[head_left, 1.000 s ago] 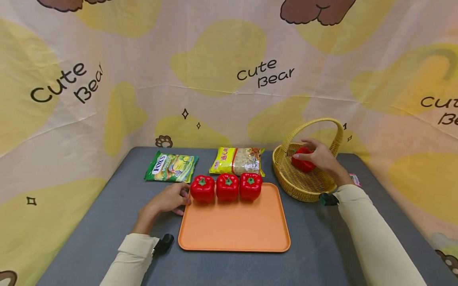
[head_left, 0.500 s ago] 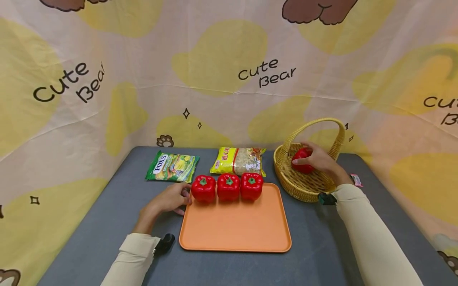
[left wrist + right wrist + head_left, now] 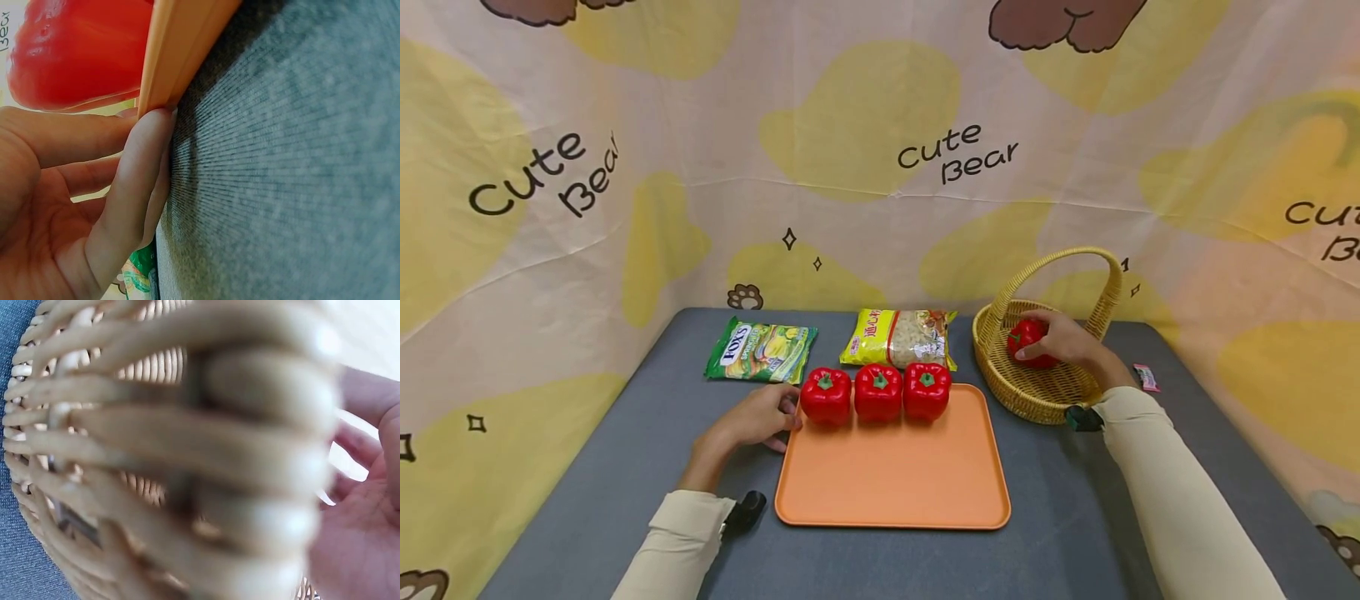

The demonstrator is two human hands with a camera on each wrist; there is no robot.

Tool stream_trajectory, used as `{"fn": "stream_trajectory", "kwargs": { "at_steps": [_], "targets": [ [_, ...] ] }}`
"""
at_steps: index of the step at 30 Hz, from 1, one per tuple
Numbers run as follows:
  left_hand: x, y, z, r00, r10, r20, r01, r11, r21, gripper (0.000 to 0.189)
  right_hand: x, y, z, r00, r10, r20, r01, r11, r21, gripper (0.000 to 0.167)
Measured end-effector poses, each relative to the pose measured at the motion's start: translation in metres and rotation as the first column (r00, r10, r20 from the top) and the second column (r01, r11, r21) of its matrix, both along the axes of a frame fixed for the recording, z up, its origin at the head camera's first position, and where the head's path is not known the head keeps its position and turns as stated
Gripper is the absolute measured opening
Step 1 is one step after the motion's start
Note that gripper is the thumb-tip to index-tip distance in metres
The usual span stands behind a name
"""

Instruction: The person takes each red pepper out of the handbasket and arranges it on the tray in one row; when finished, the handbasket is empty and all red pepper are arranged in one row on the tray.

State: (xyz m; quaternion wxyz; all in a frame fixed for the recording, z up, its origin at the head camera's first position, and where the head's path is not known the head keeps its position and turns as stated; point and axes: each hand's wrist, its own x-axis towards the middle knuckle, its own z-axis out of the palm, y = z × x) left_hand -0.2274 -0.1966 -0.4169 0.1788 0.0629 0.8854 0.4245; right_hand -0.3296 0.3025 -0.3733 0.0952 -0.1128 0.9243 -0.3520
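My left hand (image 3: 763,417) is at the left rim of the orange tray (image 3: 891,483). In the left wrist view its thumb and a finger pinch the tray's edge. Three red bell peppers, the left one (image 3: 826,397), the middle one (image 3: 877,393) and the right one (image 3: 927,392), sit in a row along the tray's far side, stems up. My right hand (image 3: 1063,337) reaches into the yellow wicker basket (image 3: 1026,400) and grips another red bell pepper (image 3: 1027,335), tilted with its stem to the left. The basket's wall (image 3: 156,444) hides that pepper in the right wrist view.
A green candy bag (image 3: 763,352) lies behind the tray at the left, and a yellow bag of pasta (image 3: 898,337) behind its middle. The basket's tall handle (image 3: 1060,254) arches beside the right hand. A small pink packet (image 3: 1146,377) lies right of the basket.
Inside the basket, my right hand has shifted slightly left and turned the pepper, so its stem now faces left. My left hand and the tray stay where they were.
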Motion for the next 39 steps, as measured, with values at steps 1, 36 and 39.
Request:
{"fn": "stream_trajectory", "kwargs": {
  "at_steps": [1,36,39],
  "targets": [
    [0.0,0.0,0.0,1.0,0.0,0.0,0.0,1.0,-0.001,0.052,0.0,0.0,0.0,1.0,0.005,-0.007,-0.005,1.0,0.006,0.084],
    [-0.001,0.0,0.0,1.0,0.008,0.018,-0.008,1.0,-0.001,0.052,0.059,0.016,0.001,0.985,-0.08,-0.151,0.073,0.996,-0.051,0.086],
    [-0.001,0.0,-0.001,1.0,0.007,0.016,-0.007,1.0,-0.001,0.052,0.068,0.016,0.004,0.981,-0.099,-0.167,0.09,0.994,-0.059,0.086]
  ]
}}
